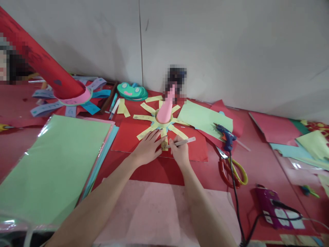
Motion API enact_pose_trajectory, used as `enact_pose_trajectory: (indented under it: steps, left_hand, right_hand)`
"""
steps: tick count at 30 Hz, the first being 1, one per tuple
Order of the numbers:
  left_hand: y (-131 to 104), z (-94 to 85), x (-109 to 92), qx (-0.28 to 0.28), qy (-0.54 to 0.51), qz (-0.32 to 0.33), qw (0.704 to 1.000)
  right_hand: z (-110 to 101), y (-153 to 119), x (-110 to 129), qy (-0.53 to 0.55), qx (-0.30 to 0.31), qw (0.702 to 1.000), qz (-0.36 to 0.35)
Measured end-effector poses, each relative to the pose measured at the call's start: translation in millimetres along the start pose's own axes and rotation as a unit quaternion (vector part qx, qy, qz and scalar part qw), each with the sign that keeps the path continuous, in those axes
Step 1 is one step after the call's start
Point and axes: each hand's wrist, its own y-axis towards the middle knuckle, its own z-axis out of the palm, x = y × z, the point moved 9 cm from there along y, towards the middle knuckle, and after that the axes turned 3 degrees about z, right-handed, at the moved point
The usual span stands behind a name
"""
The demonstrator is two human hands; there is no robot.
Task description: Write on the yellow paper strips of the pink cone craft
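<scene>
Left hand (147, 151) palm down on the yellow paper piece (164, 139), fingers stretched forward and slightly spread, not gripping anything. Thumb sits by the strip nearest the person. Right hand (180, 152) pinching a pale pen (189, 140) between its fingers, tip down at the end of that same strip, tail end pointing right. Dark mark on the strip at the tip, can't read it

Yellow piece is a ring with strips radiating out, pink cone (165, 111) standing upright in the middle. Its near part is over a red sheet (196, 145) on the red table (167, 171); upper end of the cone overlaps a pixelated patch

Right side: light green sheet (203, 116), blue glue gun (227, 137) with black cord, scissors (240, 171) with red and yellow handles just below it, purple box (275, 209) nearer the person. Left side: clear-wrapped stack of green paper (59, 154), green frog-like cutouts (132, 92) near the wall (218, 51), tilted red tube (43, 58) in a pink ring (75, 99) with blue and lilac strips
</scene>
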Motion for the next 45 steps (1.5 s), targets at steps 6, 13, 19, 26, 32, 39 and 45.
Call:
enact_pose_trajectory:
  steps: [6, 13, 19, 26, 32, 39, 45]
  left_hand:
    - [0.3, 1.2, 0.3, 0.004, -0.002, -0.002, 1.0]
    - [0.1, -0.2, -0.5, 0.007, 0.001, -0.002, 1.0]
    - [-0.4, 0.8, 0.6, 0.004, -0.01, -0.004, 1.0]
    - [-0.9, 1.6, 2.1, -0.009, -0.023, -0.005, 1.0]
    - [-1.2, 0.4, 1.6, -0.007, -0.022, -0.007, 1.0]
    - [-0.5, 0.1, 0.7, 0.0, -0.026, -0.008, 1.0]
    - [0.0, -0.5, -0.2, 0.001, -0.016, -0.002, 1.0]
  right_hand:
    - [-0.8, 0.0, 0.5, 0.004, -0.002, 1.0, -0.002]
    - [0.2, -0.5, -0.4, 0.006, 0.004, 1.0, 0.009]
    - [-1.3, -0.4, 0.0, -0.001, -0.005, 1.0, 0.005]
    - [-2.8, -1.4, 1.4, -0.003, -0.011, 1.0, 0.01]
    - [-2.7, -1.6, 2.7, -0.003, -0.011, 1.0, 0.009]
    - [0.6, -1.3, 2.6, 0.017, 0.004, 1.0, 0.002]
    - [1.1, -1.5, 4.7, 0.023, 0.008, 1.0, -0.008]
